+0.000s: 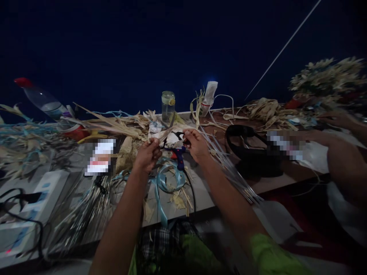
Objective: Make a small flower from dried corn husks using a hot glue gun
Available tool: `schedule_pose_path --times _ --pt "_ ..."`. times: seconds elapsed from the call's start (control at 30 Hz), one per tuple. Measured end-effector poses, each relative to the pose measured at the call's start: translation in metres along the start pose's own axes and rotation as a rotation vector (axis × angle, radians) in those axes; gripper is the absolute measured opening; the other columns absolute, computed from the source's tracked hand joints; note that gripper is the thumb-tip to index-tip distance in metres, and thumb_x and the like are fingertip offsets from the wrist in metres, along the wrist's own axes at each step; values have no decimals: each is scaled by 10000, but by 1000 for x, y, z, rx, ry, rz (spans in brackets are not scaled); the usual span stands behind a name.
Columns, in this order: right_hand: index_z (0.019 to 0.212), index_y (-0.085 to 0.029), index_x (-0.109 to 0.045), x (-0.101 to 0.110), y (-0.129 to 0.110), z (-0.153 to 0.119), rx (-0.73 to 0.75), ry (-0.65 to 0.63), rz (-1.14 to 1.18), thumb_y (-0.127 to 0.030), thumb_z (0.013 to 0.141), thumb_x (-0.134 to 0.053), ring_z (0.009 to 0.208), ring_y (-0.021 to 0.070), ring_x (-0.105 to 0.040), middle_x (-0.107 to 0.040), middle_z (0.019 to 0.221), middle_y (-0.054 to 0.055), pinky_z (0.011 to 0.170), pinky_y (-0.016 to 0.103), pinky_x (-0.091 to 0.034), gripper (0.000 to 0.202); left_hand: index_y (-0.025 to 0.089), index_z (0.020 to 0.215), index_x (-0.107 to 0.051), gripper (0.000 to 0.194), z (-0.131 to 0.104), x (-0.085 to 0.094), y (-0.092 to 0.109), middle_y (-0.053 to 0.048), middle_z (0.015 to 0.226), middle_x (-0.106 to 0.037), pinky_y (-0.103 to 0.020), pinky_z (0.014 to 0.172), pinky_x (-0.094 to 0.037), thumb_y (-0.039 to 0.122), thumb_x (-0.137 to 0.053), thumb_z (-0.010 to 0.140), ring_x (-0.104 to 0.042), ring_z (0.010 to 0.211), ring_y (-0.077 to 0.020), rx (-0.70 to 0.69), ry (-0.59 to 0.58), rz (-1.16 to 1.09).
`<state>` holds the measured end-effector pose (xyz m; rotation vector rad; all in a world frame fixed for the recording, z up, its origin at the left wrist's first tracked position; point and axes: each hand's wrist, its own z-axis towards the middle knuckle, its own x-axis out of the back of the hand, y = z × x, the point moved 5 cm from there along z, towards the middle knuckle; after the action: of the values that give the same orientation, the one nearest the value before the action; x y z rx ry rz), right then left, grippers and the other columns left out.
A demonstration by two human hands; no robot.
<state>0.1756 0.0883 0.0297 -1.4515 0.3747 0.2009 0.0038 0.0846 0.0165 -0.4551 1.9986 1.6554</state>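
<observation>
Above the middle of the table my left hand (147, 155) is closed in a pinch on a pale dried husk strip (164, 134). My right hand (196, 144) is level with it, a short gap away, thumb and fingers pressed together; what sits between them is too small and dim to name. Just below and between both hands lies a blue glue gun (179, 156) with a black cord. Nearer to me, a loop of light blue ribbon (170, 179) rests on the table, one end hanging toward its front edge. Dried husk scraps (178, 200) lie around it.
Behind stand a clear jar-like bottle (168, 107) and a white packet (210, 93). At left are a phone (101, 157), thin wires (86, 206), a power strip (40, 204) and a tilted bottle (46, 101). A black headset-like object (249, 147) and another person's arm (344, 160) are right.
</observation>
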Motion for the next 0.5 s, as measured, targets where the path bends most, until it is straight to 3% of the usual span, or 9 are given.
schedule_pose_path --times 0.17,0.33,0.4,0.5 --pt "782 -169 -542 0 11 0 -11 14 -69 -426 703 -578 492 49 -441 -504 637 -35 456 182 -348 271 134 670 -452 204 5 9 1 19 597 -556 -127 315 -205 182 -650 664 -205 318 31 -6 70 -99" --pt "855 -172 -541 6 -15 -15 316 242 -364 -373 775 -506 539 62 -468 -515 660 -25 545 199 -395 219 122 672 -467 185 7 12 3 1 619 -582 -130 313 -209 168 -646 666 -230 317 28 -42 120 -165" --pt "905 -180 -527 -4 -22 -22 363 159 -402 -372 811 -451 484 46 -435 -540 724 -12 480 190 -365 227 120 679 -475 175 6 11 4 6 614 -578 -130 313 -211 161 -645 668 -232 318 26 -49 99 -181" --pt "1011 -199 -493 -22 -15 -27 268 -36 -429 -378 827 -416 418 28 -408 -575 844 13 410 186 -337 268 120 684 -483 163 5 7 4 -7 650 -596 -127 317 -221 152 -642 672 -242 325 28 -55 77 -175"
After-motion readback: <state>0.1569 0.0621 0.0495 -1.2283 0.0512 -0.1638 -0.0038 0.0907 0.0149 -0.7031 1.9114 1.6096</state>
